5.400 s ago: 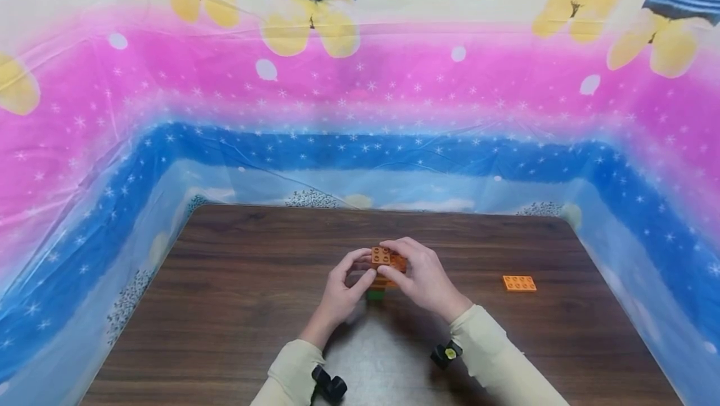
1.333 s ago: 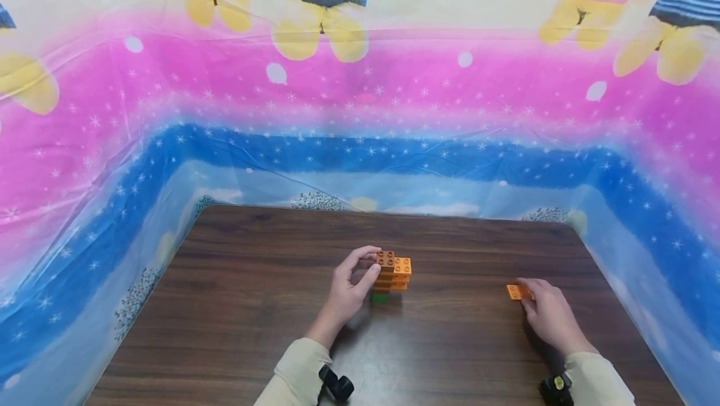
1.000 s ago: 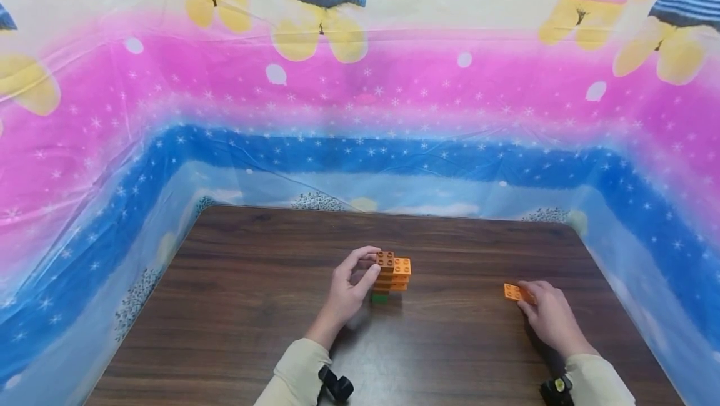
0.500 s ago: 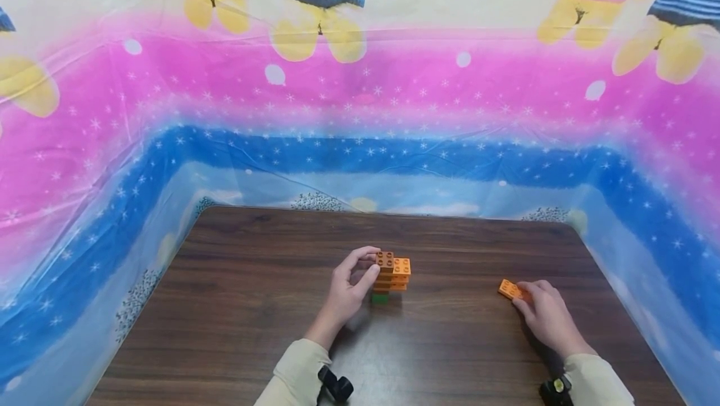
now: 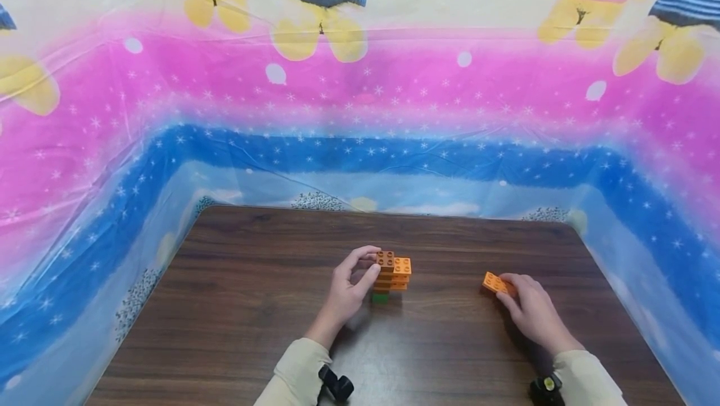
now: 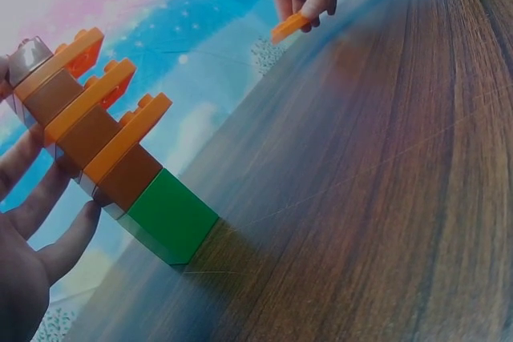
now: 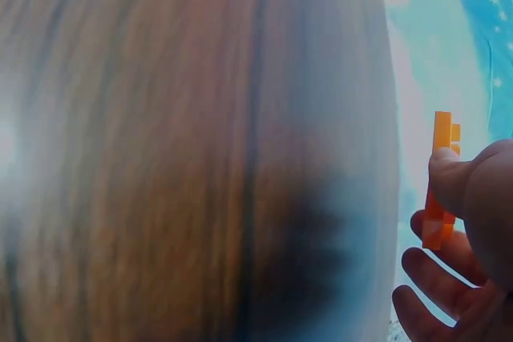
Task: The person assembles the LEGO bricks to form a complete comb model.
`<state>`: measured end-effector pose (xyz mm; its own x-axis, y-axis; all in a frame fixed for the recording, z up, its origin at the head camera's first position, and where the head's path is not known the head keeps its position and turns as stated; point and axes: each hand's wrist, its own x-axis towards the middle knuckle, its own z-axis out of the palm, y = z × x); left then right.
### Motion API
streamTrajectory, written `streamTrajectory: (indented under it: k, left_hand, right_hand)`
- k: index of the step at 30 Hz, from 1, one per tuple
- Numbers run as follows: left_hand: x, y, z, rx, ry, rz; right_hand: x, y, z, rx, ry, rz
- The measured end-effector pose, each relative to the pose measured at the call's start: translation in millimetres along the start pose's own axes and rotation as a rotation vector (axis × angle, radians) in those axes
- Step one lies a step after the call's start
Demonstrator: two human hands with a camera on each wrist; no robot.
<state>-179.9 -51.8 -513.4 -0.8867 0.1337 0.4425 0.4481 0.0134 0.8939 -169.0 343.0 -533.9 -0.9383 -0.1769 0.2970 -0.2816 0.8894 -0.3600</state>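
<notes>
A tower of toy building bricks point(image 5: 402, 267) stands on the table, in the middle of the head view. Its base is a green brick point(image 6: 172, 215); above it brown bricks alternate with thin orange plates that jut out to one side, and a brown brick point(image 5: 385, 260) tops it. My left hand point(image 5: 349, 284) holds the tower from the left, thumb and fingers around its upper part. Over on the right, my right hand point(image 5: 534, 312) pinches a loose orange building plate point(image 5: 495, 283) by one end, its studs facing up. In the right wrist view the plate is raised above the table.
The dark wood-grain table point(image 5: 270, 250) has its back edge against a patterned cloth point(image 5: 337, 150), which also hangs along both sides. A black wrist camera point(image 5: 336, 387) sits on the left sleeve, another point(image 5: 545, 388) on the right.
My right hand left the tower, took hold of the loose orange plate at the right, and now moves leftward with it, the plate turned at an angle. My left hand stays on the tower.
</notes>
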Motion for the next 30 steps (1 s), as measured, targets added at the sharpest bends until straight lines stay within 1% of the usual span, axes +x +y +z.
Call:
streamTrajectory:
  k: [5, 10, 18, 24, 30]
  left_hand:
    - [-0.2, -5.1, -0.7, -0.007, 0.002, 0.016]
    - [-0.4, -5.9, -2.2, -0.006, 0.001, 0.024]
    - [0.2, -6.1, -2.5, 0.011, -0.003, 0.036]
    - [0.7, -5.2, -2.5, 0.022, -0.003, 0.035]
    - [-0.5, -6.0, -3.1, 0.010, -0.007, 0.039]
  right_hand:
    - [2.4, -12.0, 0.4, 0.034, -0.006, -0.003]
    - [6.1, -26.3, -0.2, 0.064, -0.006, -0.007]
    - [14.2, -47.0, -0.2, 0.130, 0.021, -0.079]
    - [23.1, -62.9, -1.9, 0.183, 0.024, -0.107]
    - [30.2, -80.2, -6.0, 0.219, 0.046, -0.168]
